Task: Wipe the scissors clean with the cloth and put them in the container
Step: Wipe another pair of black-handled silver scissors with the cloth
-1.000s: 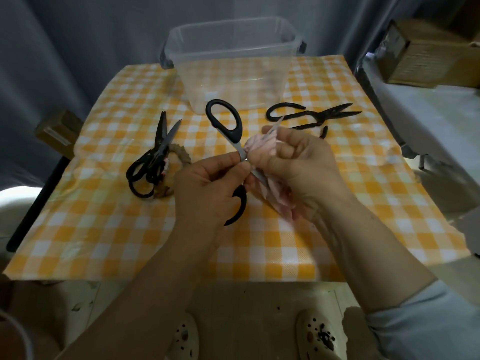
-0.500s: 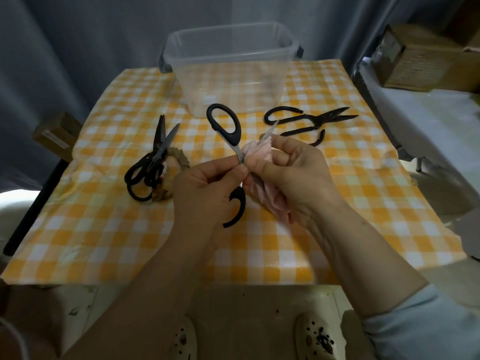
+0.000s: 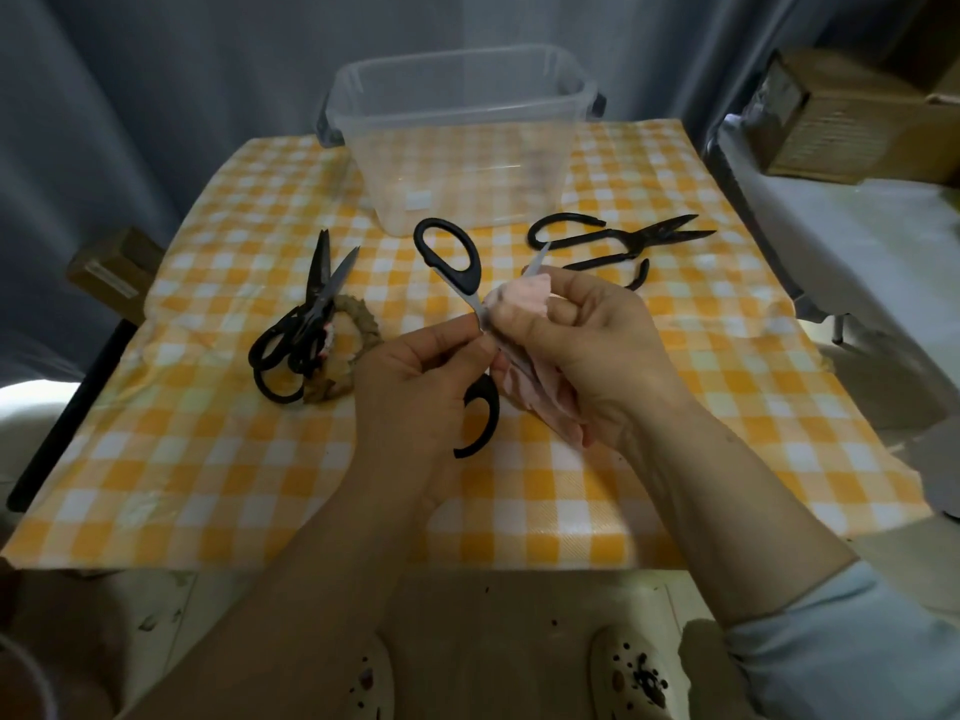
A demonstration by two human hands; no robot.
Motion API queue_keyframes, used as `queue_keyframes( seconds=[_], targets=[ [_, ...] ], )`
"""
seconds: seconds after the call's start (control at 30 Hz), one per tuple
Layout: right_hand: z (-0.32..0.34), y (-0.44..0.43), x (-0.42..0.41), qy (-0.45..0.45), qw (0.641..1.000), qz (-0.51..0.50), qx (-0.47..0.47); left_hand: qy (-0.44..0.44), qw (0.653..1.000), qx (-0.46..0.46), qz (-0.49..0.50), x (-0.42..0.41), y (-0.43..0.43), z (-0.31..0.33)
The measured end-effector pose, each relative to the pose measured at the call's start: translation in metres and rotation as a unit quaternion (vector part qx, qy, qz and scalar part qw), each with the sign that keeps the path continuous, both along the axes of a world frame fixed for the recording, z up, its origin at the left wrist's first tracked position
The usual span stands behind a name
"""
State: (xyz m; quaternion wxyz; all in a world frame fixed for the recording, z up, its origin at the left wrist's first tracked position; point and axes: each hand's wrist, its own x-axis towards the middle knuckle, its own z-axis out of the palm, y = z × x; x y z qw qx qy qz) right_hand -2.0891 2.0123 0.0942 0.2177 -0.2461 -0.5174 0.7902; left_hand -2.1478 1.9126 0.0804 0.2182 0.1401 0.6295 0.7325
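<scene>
I hold black-handled scissors (image 3: 451, 254) spread open above the table. My left hand (image 3: 415, 376) pinches them near the pivot, one handle loop pointing up and away, the other hanging below my palm. My right hand (image 3: 587, 356) grips a pink cloth (image 3: 519, 304) wrapped round one blade; the blade tip pokes out above the cloth. The clear plastic container (image 3: 462, 142) stands at the table's far middle, with nothing visible inside.
Two black scissors (image 3: 301, 324) lie on the left over a brown ring-shaped object (image 3: 358, 324). Black iron shears (image 3: 618, 241) lie right of the container. The yellow checked tablecloth (image 3: 208, 459) covers the table. A wicker box (image 3: 852, 116) sits at the far right.
The cloth in my right hand has slid slightly along the blade. The scissors and my left hand stay almost in the same place.
</scene>
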Motion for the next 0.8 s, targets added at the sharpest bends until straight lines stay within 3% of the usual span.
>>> queue_keyframes(
  seconds=[0.27,0.33,0.43,0.53,0.63,0.8],
  targets=[
    [-0.001,0.004,0.0,-0.005,0.994,-0.039,-0.1,0.018,1.0,-0.001,-0.011,0.006,0.001,0.0],
    [0.0,0.007,0.001,-0.009,0.996,-0.032,-0.088,0.008,1.0,0.0,-0.014,0.006,0.001,0.001],
    [0.004,0.016,0.007,-0.011,0.997,0.057,-0.058,-0.014,1.0,0.003,-0.001,0.005,0.0,0.002],
    [0.006,0.029,0.012,-0.009,0.986,0.144,-0.085,-0.03,0.999,0.011,0.013,0.0,-0.002,0.001],
    [0.003,0.035,0.011,-0.011,0.981,0.134,-0.137,-0.027,0.999,0.012,0.013,-0.002,-0.002,0.001],
    [-0.001,0.025,0.009,-0.011,0.991,0.094,-0.09,-0.005,1.0,0.006,0.012,0.001,-0.002,0.001]
  ],
)
